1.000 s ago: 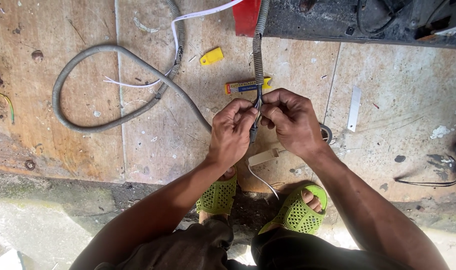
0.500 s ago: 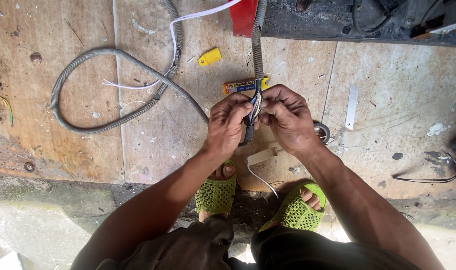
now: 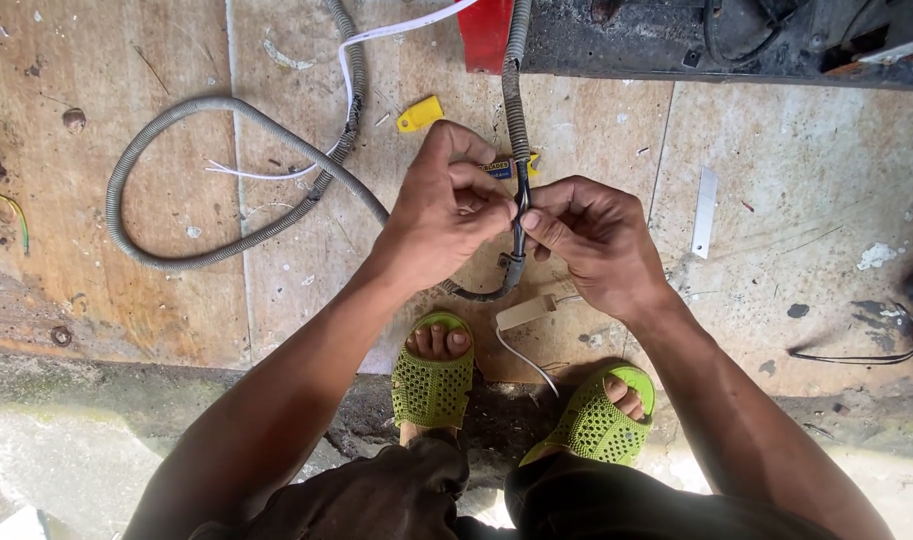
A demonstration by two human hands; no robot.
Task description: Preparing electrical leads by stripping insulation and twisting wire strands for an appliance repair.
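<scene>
Left hand [image 3: 446, 215] and right hand [image 3: 591, 240] pinched on dark cable [image 3: 519, 215] emerging from grey corrugated conduit [image 3: 514, 90], held above tiled floor [image 3: 776, 280], just beyond green perforated sandals [image 3: 433, 378]; yellow clip [image 3: 419, 113] nearby.

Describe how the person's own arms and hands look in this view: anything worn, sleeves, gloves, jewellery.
Both arms are bare from the bottom edge of the picture up to the hands; no sleeve shows. The left hand and the right hand wear no gloves, and no ring, watch or bracelet is visible. The fingers are slim with short nails. Lower down, dark clothing and green perforated sandals show.
</scene>
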